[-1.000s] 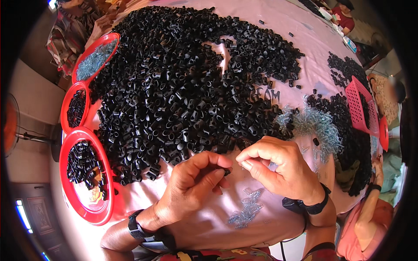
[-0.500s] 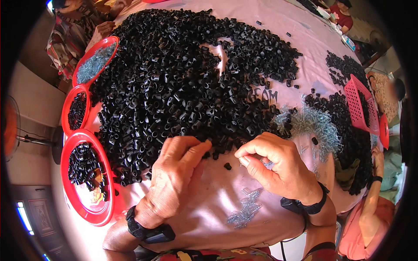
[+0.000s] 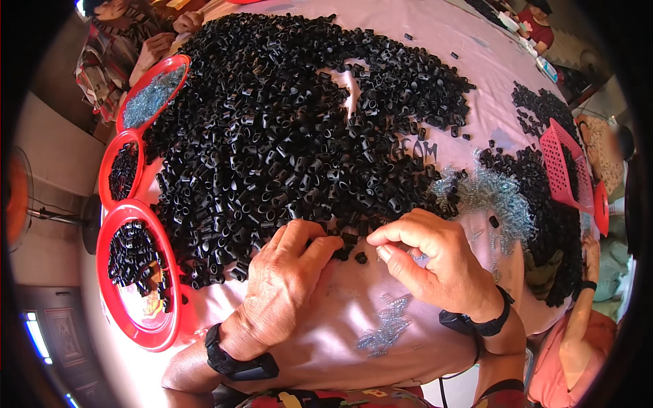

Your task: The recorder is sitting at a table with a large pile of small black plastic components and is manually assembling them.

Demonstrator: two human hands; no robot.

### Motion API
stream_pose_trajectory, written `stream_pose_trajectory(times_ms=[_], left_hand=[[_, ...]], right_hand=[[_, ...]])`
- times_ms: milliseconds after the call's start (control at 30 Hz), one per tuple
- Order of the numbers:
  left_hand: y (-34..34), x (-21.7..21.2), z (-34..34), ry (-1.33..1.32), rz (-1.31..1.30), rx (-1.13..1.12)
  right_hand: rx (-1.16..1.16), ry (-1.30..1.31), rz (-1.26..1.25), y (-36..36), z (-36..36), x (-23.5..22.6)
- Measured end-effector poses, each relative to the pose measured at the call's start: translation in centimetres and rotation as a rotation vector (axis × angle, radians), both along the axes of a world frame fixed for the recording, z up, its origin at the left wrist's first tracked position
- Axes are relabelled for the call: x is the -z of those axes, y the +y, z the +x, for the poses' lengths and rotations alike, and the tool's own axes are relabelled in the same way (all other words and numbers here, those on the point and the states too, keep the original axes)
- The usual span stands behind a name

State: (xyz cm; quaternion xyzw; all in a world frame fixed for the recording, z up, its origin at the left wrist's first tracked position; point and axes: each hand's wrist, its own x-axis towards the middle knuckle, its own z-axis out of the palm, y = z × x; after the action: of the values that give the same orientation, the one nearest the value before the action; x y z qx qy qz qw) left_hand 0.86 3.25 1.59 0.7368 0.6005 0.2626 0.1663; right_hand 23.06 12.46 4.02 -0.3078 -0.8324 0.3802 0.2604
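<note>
At lower centre, the left hand (image 3: pixel 282 285) is at the near edge of the black pieces (image 3: pixel 272 156) heaped mid-frame, and the right hand (image 3: pixel 442 262), to its right, curls thumb and forefinger close together, though I cannot tell whether either grips anything.

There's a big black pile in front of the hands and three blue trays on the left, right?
Almost: the three trays on the left are red, not blue, as the head view shows. The big black pile is in front of the left hand and right hand.
</note>
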Motion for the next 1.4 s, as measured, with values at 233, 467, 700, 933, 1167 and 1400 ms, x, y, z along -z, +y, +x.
stream_pose_trajectory(times_ms=[233,467,700,933,1167,1400], left_hand=[[0.2,0.4,0.5,0.032,0.07,-0.04],[0.1,0.6,0.2,-0.034,0.041,-0.043],[0.0,0.7,-0.1,-0.027,0.029,-0.075],[-0.1,-0.3,-0.2,-0.244,-0.014,-0.059],[-0.2,-0.3,-0.1,-0.429,-0.063,-0.073],[-0.5,1.2,-0.2,-0.65,-0.117,-0.093]], right_hand=[[-0.046,0.008,0.02,-0.1,-0.1,0.2],[-0.061,0.016,0.034,-0.1,-0.1,0.4],[-0.059,0.019,0.039,-0.2,-0.2,0.5],[-0.067,0.044,0.063,-0.2,-0.3,0.4],[-0.046,0.07,0.067,-0.3,-0.4,0.4],[-0.034,0.11,0.073,-0.6,-0.6,0.1]])
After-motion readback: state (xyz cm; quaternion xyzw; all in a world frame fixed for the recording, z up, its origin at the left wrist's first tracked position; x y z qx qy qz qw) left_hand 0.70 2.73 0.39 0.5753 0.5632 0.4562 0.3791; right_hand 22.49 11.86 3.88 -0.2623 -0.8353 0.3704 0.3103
